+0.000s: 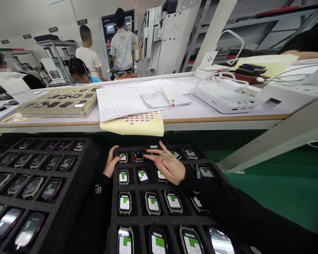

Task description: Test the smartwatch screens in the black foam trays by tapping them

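Left hand [111, 163] grips foam tray [113, 215] edge; right hand [167, 163] open, fingers spread over watch [138, 156] in top row.

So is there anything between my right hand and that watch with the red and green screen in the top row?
Nothing visible. The right hand hovers over the black foam tray, fingertips just right of the watch, with only a foam divider between.
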### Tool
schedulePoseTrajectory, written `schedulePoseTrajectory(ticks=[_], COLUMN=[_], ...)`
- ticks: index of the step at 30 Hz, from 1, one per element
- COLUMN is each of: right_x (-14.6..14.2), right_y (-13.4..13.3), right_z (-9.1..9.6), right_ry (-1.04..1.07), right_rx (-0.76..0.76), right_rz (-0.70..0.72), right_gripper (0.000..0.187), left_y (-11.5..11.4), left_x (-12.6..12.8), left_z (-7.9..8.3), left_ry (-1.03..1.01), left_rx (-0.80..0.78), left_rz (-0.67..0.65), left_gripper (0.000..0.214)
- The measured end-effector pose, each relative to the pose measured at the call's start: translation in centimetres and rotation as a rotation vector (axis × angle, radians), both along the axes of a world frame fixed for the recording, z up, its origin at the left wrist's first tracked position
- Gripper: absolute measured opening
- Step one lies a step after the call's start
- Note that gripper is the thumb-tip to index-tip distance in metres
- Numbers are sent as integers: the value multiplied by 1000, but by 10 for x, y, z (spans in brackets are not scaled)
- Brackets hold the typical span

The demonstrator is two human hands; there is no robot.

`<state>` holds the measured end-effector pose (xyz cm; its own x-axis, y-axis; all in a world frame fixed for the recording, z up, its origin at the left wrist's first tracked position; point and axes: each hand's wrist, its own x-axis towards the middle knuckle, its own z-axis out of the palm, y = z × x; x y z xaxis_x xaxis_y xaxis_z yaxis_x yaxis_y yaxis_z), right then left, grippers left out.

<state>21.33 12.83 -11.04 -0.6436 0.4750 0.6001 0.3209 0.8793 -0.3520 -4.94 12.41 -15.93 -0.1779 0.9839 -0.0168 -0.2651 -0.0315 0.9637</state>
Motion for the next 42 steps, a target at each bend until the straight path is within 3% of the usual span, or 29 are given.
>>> schedulePoseTrajectory(ticks=[33, 42], right_x=[1, 4], right_y=[0, 7], right_z=[-2, -4], right_ry=[10, 11], right_rx=[-7, 39], right_rz=[31, -50], right_gripper=[37, 38], left_y=[4, 5], left_x=[-2, -2], left_z=[-6, -6], left_ry=[-58, -51], left_rx=[6, 6], left_rz=[60, 66], left_gripper=[41, 41])
